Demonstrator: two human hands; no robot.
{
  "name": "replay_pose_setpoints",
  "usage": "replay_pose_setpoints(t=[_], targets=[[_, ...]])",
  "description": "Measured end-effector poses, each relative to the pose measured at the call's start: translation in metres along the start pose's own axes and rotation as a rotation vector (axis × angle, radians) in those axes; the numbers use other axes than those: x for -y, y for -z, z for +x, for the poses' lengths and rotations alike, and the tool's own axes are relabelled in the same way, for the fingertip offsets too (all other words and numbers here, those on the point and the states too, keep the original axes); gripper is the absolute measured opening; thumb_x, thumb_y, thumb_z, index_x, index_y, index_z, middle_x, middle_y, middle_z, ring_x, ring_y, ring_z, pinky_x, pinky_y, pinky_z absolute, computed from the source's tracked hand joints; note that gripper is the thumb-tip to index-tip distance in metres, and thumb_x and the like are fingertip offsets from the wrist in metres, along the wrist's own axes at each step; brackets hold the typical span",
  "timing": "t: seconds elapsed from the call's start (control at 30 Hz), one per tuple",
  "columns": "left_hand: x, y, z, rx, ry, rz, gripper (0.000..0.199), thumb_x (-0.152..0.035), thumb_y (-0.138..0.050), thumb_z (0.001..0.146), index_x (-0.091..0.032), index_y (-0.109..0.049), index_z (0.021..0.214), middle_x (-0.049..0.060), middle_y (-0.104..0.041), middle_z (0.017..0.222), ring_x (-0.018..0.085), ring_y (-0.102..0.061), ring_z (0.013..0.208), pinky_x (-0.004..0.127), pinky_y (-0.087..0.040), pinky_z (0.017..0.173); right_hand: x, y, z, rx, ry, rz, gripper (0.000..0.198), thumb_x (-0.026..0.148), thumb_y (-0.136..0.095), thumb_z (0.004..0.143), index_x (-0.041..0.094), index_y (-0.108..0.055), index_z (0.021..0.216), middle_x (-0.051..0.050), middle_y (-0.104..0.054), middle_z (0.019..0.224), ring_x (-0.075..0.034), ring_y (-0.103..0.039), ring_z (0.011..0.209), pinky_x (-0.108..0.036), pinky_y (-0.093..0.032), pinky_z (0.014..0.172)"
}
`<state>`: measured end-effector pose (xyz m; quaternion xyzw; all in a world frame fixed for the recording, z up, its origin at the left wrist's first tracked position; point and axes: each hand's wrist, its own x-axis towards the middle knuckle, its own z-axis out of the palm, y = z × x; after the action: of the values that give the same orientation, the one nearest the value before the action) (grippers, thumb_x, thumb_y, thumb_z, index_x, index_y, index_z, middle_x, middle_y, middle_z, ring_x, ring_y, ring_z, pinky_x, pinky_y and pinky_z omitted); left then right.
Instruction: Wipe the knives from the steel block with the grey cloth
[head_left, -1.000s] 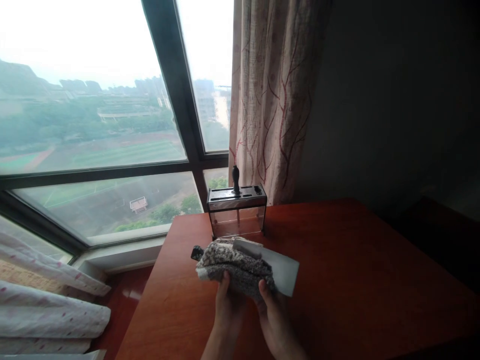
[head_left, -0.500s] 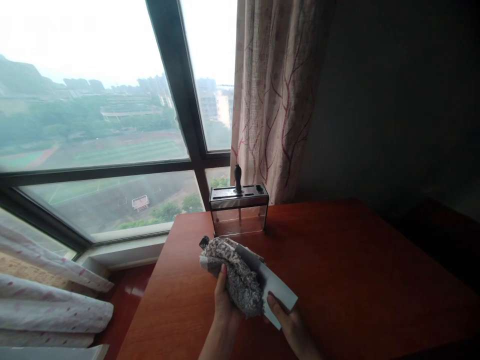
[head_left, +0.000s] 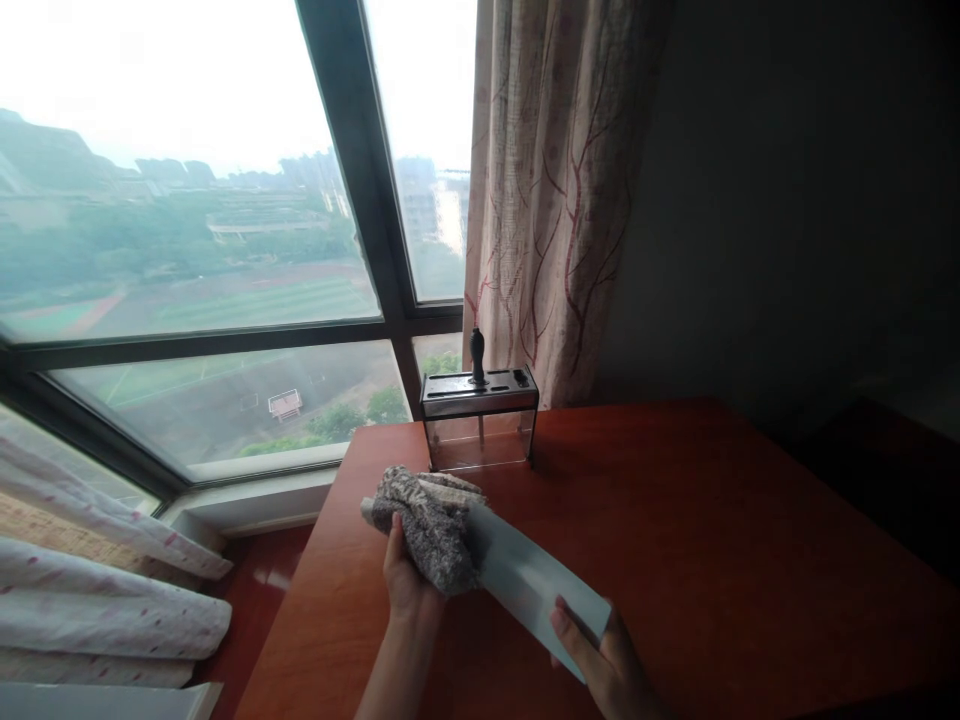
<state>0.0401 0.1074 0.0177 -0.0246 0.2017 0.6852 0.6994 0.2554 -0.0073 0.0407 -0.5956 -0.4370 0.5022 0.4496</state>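
My left hand (head_left: 409,590) is wrapped round a shaggy grey cloth (head_left: 442,545), its thumb pressed on top. The cloth is bunched about one end of a cleaver (head_left: 529,570), whose broad, flat, pale blade slants down to the right. At the blade's far end my right hand (head_left: 592,645) grips it, thumb on the upper face. The cleaver's handle end is hidden in or behind the cloth. Both hands are above the table, in front of the knife block.
A clear-sided knife block (head_left: 480,395) with a metal slotted top holds one dark-handled tool (head_left: 478,355). It stands at the back of the reddish-brown wooden table (head_left: 675,520). Behind are a window frame (head_left: 367,200) and a long curtain (head_left: 555,200); another curtain (head_left: 105,610) hangs lower left.
My left hand and the cloth have slid left and up along the cleaver, baring more of its blade. My right hand has moved slightly right and down.
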Motion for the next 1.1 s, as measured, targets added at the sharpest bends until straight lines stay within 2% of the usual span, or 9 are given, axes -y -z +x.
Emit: replay_pose_setpoints(t=[0.13,0.27,0.37,0.43,0.6,0.7,0.83,0.93,1.1], targets=[[-0.023,0.016,0.014,0.191,-0.038,-0.013,0.034,-0.037,-0.046,0.092,-0.024,-0.068,0.113,0.005,-0.075,0.106,0.025,-0.067,0.103,0.042,-0.045,0.100,-0.002,0.011,-0.007,-0.037,-0.049,0.014,0.053,0.069,-0.058,0.073,0.018,-0.057,0.087,-0.004,-0.065,0.062,-0.022,-0.063,0.058,-0.035,-0.050,0.059],[-0.028,0.021,0.014,0.444,-0.005,-0.049,0.046,-0.049,-0.040,0.093,-0.024,-0.060,0.126,0.009,-0.068,0.122,0.028,-0.060,0.116,0.045,-0.044,0.102,-0.002,0.017,-0.006,-0.014,-0.106,-0.015,0.051,0.069,-0.056,0.075,0.018,-0.056,0.083,-0.003,-0.063,0.058,-0.022,-0.062,0.057,-0.036,-0.049,0.060],[-0.022,0.020,0.009,0.497,0.064,-0.053,0.050,-0.053,-0.038,0.092,-0.024,-0.059,0.126,0.009,-0.067,0.123,0.028,-0.057,0.119,0.045,-0.041,0.104,0.001,0.015,-0.003,0.001,-0.102,-0.007,0.048,0.067,-0.056,0.076,0.019,-0.056,0.080,-0.001,-0.061,0.058,-0.022,-0.062,0.057,-0.036,-0.049,0.061],[-0.017,0.019,0.006,0.416,0.074,-0.034,0.047,-0.052,-0.042,0.091,-0.025,-0.060,0.125,0.007,-0.069,0.119,0.027,-0.059,0.117,0.044,-0.040,0.105,0.003,0.011,-0.001,-0.006,-0.098,0.007,0.047,0.066,-0.057,0.076,0.019,-0.057,0.078,-0.001,-0.061,0.059,-0.022,-0.062,0.058,-0.036,-0.049,0.062],[-0.006,0.010,-0.004,0.117,0.087,0.066,0.041,-0.047,-0.050,0.089,-0.029,-0.059,0.124,0.004,-0.073,0.111,0.024,-0.062,0.113,0.041,-0.040,0.106,0.008,0.000,0.004,-0.007,-0.071,0.034,0.047,0.067,-0.056,0.076,0.021,-0.055,0.066,-0.003,-0.060,0.056,-0.022,-0.060,0.056,-0.035,-0.048,0.060],[0.001,0.000,-0.011,0.035,0.101,0.112,0.035,-0.038,-0.050,0.090,-0.025,-0.063,0.120,0.005,-0.075,0.104,0.023,-0.066,0.105,0.038,-0.043,0.103,0.010,-0.006,0.006,-0.006,-0.064,0.021,0.048,0.068,-0.056,0.075,0.021,-0.056,0.062,-0.002,-0.059,0.055,-0.022,-0.059,0.057,-0.034,-0.047,0.061],[0.010,-0.016,-0.018,-0.058,0.146,0.196,0.028,-0.028,-0.052,0.089,-0.013,-0.069,0.107,0.011,-0.077,0.094,0.025,-0.071,0.094,0.040,-0.049,0.097,0.008,-0.013,0.006,0.023,-0.020,-0.040,0.048,0.067,-0.055,0.077,0.021,-0.061,0.065,-0.003,-0.061,0.059,-0.022,-0.060,0.058,-0.032,-0.046,0.061],[0.013,-0.027,-0.019,-0.123,0.157,0.249,0.022,-0.023,-0.055,0.087,-0.009,-0.071,0.091,0.011,-0.077,0.079,0.026,-0.072,0.085,0.041,-0.053,0.091,0.005,-0.013,0.006,0.066,0.135,-0.180,0.040,0.058,-0.053,0.083,0.021,-0.065,0.073,-0.005,-0.065,0.068,-0.022,-0.061,0.063,-0.031,-0.045,0.063],[0.009,-0.029,-0.012,-0.283,0.031,0.318,0.010,-0.015,-0.061,0.082,-0.011,-0.069,0.081,0.005,-0.075,0.066,0.019,-0.072,0.061,0.033,-0.060,0.073,0.010,-0.010,0.008,0.284,0.563,-0.570,0.032,0.033,-0.046,0.092,0.021,-0.060,0.066,-0.003,-0.062,0.062,-0.016,-0.057,0.057,-0.027,-0.036,0.056]])
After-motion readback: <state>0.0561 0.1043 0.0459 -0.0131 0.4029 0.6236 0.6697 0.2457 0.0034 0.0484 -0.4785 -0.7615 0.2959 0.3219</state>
